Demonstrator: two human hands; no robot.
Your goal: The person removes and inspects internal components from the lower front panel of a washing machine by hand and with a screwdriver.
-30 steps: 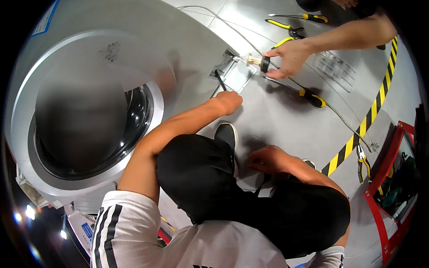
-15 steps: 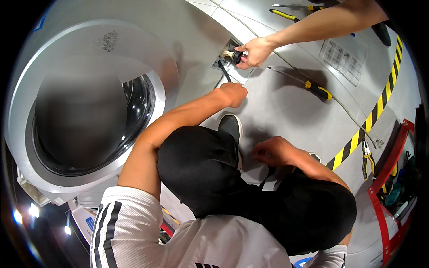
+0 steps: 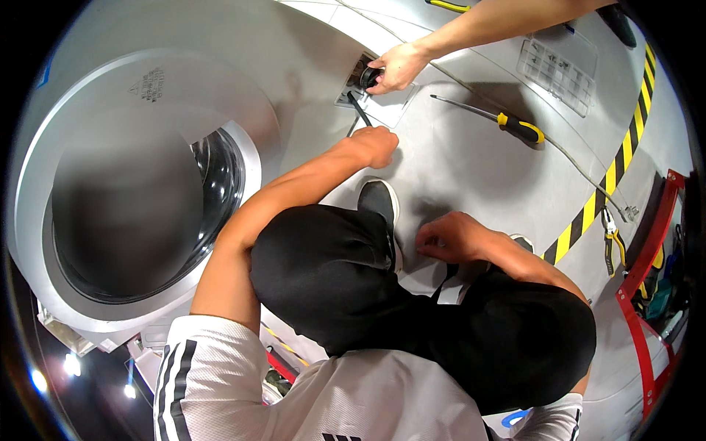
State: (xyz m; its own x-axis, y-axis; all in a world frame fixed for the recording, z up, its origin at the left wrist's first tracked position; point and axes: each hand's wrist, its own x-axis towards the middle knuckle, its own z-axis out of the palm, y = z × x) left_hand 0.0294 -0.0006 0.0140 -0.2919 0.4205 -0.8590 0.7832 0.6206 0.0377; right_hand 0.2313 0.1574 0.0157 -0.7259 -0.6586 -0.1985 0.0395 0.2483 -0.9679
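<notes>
Left hand [image 3: 376, 144] fisted on grey floor [image 3: 471, 176], just below thin black hose [image 3: 359, 109] (grasp unclear); right hand [image 3: 450, 237] loosely curled, empty, near black shoe [image 3: 376, 202]; co-worker's hand [image 3: 397, 67] gripping black cap [image 3: 370, 76] at washing machine [image 3: 147, 184] hatch

L hand [image 3: 375, 145] fisted, arm extended; R hand [image 3: 450, 237] curled low.

Yellow-black striped floor tape [image 3: 607, 182]

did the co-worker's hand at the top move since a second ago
Yes. The co-worker's hand has moved left, from beside the yellow-handled screwdriver to the small service opening at the machine's base, gripping a black round cap there.
</notes>
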